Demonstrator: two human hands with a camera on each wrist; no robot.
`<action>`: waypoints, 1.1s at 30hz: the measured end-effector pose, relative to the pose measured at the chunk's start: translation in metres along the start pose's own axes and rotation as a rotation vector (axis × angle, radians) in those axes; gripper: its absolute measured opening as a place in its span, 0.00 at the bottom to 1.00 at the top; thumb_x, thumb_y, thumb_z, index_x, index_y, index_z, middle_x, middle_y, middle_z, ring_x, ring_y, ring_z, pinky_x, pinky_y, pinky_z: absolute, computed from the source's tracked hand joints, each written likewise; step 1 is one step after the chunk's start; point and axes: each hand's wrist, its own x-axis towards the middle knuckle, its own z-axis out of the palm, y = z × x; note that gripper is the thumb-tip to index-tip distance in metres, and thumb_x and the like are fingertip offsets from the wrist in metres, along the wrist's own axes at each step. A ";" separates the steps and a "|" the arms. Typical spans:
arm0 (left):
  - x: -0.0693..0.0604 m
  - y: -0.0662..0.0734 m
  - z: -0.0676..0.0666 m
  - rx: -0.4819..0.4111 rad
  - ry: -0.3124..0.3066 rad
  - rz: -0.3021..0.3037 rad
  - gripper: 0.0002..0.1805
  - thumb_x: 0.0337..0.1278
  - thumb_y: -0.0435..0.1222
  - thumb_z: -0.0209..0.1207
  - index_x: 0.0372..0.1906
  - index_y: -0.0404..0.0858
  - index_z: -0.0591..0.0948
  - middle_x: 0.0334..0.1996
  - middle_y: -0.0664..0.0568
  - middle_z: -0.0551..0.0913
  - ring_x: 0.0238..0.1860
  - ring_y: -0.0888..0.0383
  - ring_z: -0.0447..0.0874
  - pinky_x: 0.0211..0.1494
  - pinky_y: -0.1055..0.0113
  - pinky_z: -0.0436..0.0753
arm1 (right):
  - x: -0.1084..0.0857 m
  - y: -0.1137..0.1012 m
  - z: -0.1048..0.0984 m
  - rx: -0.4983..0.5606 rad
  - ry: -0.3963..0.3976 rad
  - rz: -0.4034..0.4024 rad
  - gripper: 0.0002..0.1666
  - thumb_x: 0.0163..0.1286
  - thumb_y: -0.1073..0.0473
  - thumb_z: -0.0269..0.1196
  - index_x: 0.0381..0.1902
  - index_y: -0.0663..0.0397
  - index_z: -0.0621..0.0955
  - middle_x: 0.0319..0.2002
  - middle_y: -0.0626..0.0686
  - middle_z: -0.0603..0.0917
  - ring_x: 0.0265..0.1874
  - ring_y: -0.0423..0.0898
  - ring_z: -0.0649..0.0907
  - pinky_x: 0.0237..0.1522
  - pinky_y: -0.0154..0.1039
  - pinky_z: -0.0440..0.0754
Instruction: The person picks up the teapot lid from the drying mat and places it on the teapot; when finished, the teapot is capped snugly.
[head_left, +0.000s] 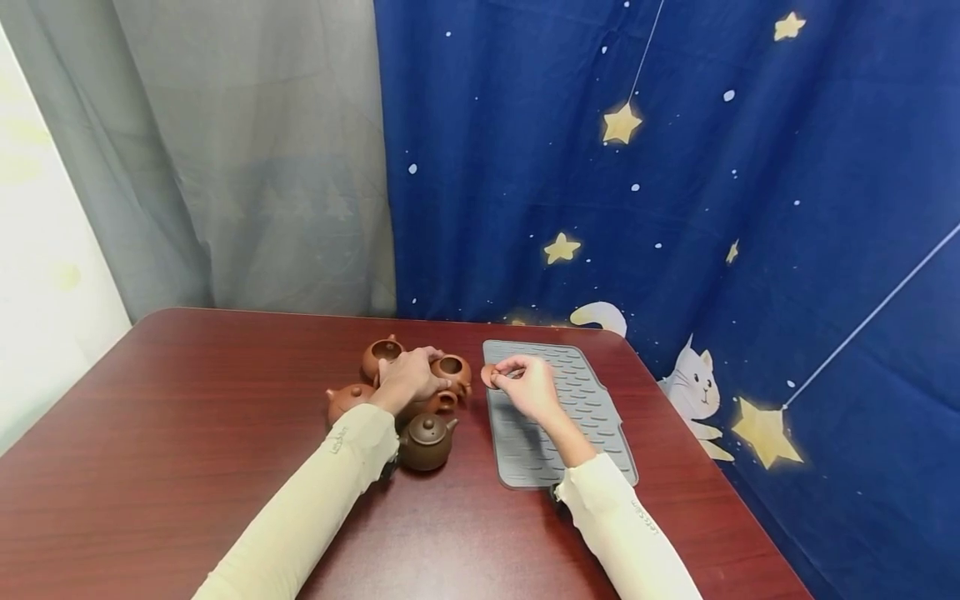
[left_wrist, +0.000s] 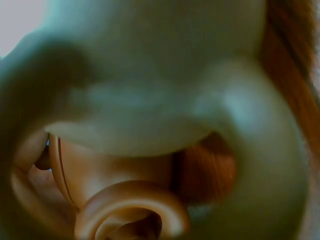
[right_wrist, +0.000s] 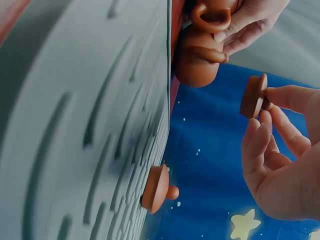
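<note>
Between its thumb and fingers the right hand (head_left: pixel 531 390) pinches the knob of a reddish-brown lid (head_left: pixel 488 377), held above the mat's left edge; the right wrist view shows this lid (right_wrist: pixel 254 96) tilted in the air. A second lid (right_wrist: pixel 155 189) rests on the grey mat (right_wrist: pixel 75 150), knob up. The left hand (head_left: pixel 411 377) grips a lidless orange-brown teapot (head_left: pixel 454 368) by its sides, just left of the mat. In the left wrist view a sleeve blurs much of the picture, with a teapot's body (left_wrist: pixel 115 167) and a looped handle (left_wrist: pixel 132 192) below it.
Another lidless teapot (head_left: pixel 380 353) stands behind the left hand. A lidded reddish teapot (head_left: pixel 348 402) is at its left, and a dark brown lidded teapot (head_left: pixel 425 446) stands in front. One more reddish pot is partly hidden under the left hand. Curtains hang behind the table (head_left: pixel 187 400).
</note>
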 end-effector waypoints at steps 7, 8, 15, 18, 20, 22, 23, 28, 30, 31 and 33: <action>0.001 0.000 0.001 0.001 -0.004 -0.001 0.30 0.55 0.53 0.68 0.64 0.53 0.77 0.62 0.49 0.79 0.62 0.45 0.76 0.61 0.40 0.58 | 0.003 -0.007 0.010 0.050 0.025 0.036 0.02 0.56 0.61 0.72 0.29 0.52 0.88 0.27 0.47 0.87 0.28 0.46 0.85 0.27 0.34 0.78; 0.001 0.000 0.001 -0.001 -0.001 -0.003 0.30 0.55 0.52 0.68 0.64 0.53 0.77 0.62 0.49 0.79 0.62 0.46 0.76 0.61 0.40 0.58 | 0.003 -0.008 0.011 0.054 0.021 0.041 0.02 0.56 0.61 0.72 0.29 0.52 0.88 0.28 0.47 0.87 0.28 0.48 0.85 0.27 0.35 0.78; 0.001 0.001 0.004 0.000 -0.004 -0.019 0.30 0.54 0.52 0.69 0.63 0.53 0.78 0.59 0.48 0.81 0.59 0.45 0.78 0.61 0.43 0.59 | 0.005 -0.013 0.017 -0.004 0.027 0.070 0.03 0.55 0.57 0.73 0.30 0.47 0.89 0.29 0.44 0.88 0.27 0.41 0.84 0.29 0.36 0.77; 0.001 0.002 0.003 -0.002 0.000 -0.023 0.30 0.54 0.52 0.69 0.62 0.53 0.78 0.59 0.48 0.81 0.59 0.46 0.78 0.60 0.43 0.60 | 0.008 -0.013 0.021 0.010 0.023 0.047 0.03 0.56 0.59 0.72 0.30 0.50 0.88 0.30 0.46 0.88 0.25 0.39 0.83 0.29 0.35 0.78; 0.001 0.002 0.003 -0.005 -0.001 -0.023 0.30 0.54 0.52 0.69 0.62 0.53 0.78 0.60 0.49 0.81 0.59 0.46 0.78 0.60 0.43 0.59 | 0.011 -0.012 0.024 0.031 0.016 0.034 0.04 0.56 0.61 0.72 0.30 0.53 0.88 0.31 0.48 0.88 0.24 0.38 0.83 0.28 0.34 0.78; 0.000 0.002 0.002 -0.007 -0.003 -0.019 0.30 0.54 0.52 0.69 0.63 0.52 0.78 0.60 0.49 0.80 0.61 0.45 0.77 0.61 0.42 0.59 | 0.013 -0.011 0.027 0.024 0.016 0.033 0.03 0.57 0.61 0.72 0.30 0.52 0.88 0.30 0.48 0.88 0.23 0.37 0.82 0.27 0.34 0.78; 0.000 0.002 0.002 -0.009 -0.004 -0.017 0.30 0.54 0.52 0.69 0.63 0.52 0.78 0.61 0.49 0.80 0.61 0.45 0.76 0.61 0.42 0.59 | 0.014 -0.011 0.029 0.021 0.018 0.036 0.03 0.57 0.60 0.72 0.30 0.52 0.88 0.30 0.47 0.88 0.23 0.37 0.81 0.26 0.34 0.77; 0.000 0.000 0.002 -0.013 -0.001 -0.014 0.30 0.54 0.52 0.69 0.62 0.51 0.78 0.60 0.48 0.80 0.61 0.44 0.76 0.61 0.41 0.58 | 0.017 -0.013 0.037 0.036 0.032 0.033 0.03 0.57 0.60 0.72 0.30 0.52 0.88 0.28 0.47 0.87 0.24 0.40 0.81 0.27 0.33 0.75; 0.000 0.001 0.001 -0.013 0.003 -0.014 0.29 0.54 0.51 0.69 0.62 0.51 0.78 0.59 0.48 0.81 0.61 0.44 0.76 0.61 0.41 0.58 | 0.018 -0.016 0.040 0.046 0.036 0.014 0.02 0.57 0.61 0.72 0.29 0.53 0.88 0.27 0.47 0.86 0.26 0.43 0.82 0.28 0.34 0.75; 0.000 0.001 0.001 -0.012 0.006 -0.012 0.29 0.54 0.51 0.69 0.62 0.51 0.79 0.59 0.48 0.81 0.60 0.44 0.76 0.61 0.41 0.59 | 0.019 -0.017 0.041 0.049 0.038 0.005 0.02 0.57 0.61 0.72 0.29 0.53 0.88 0.27 0.47 0.86 0.27 0.45 0.82 0.29 0.34 0.74; -0.001 0.001 0.000 -0.008 0.013 -0.005 0.29 0.54 0.50 0.69 0.62 0.51 0.79 0.59 0.49 0.81 0.60 0.44 0.76 0.61 0.41 0.59 | 0.021 -0.018 0.044 0.041 0.043 -0.011 0.02 0.57 0.61 0.73 0.29 0.52 0.88 0.26 0.47 0.86 0.30 0.48 0.82 0.31 0.35 0.74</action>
